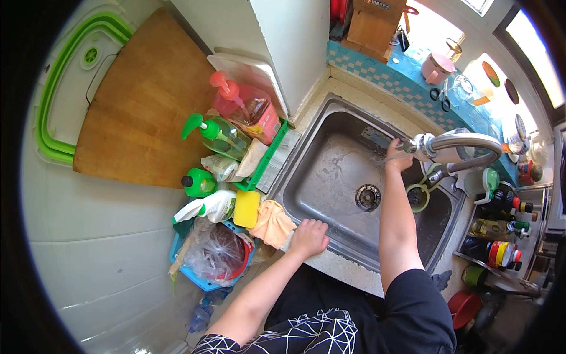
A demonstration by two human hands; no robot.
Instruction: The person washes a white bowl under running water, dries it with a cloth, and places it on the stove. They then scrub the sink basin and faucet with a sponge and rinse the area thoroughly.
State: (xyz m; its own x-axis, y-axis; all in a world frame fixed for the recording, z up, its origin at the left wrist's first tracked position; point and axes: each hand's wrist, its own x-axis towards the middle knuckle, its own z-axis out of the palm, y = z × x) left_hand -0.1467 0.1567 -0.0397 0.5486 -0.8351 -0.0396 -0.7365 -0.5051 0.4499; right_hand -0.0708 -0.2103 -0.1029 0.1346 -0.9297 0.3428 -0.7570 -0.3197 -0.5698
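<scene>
Loosely curled, my left hand (310, 239) rests on the front edge of the stainless steel sink (327, 166). No object shows in it. Across the basin, my right hand (398, 155) is at the spout of the curved metal faucet (471, 140). Thin water runs beside the fingers, and whether they grip anything is hidden. The basin floor is wet around its drain strainer (368, 197). Right of my forearm, a light green strainer cup (417, 198) sits by the smaller basin. A peach cloth (273, 223) and a yellow sponge (246, 209) lie left of my left hand.
A green caddy (261, 172) holds a green pump bottle (225, 137) and a pink pump bottle (261, 115). Below are a white spray bottle (219, 205) and a blue bin (188, 267). Scissors (442, 95) and a pink cup (437, 68) stand on the sill. Sauce bottles (495, 252) fill the right.
</scene>
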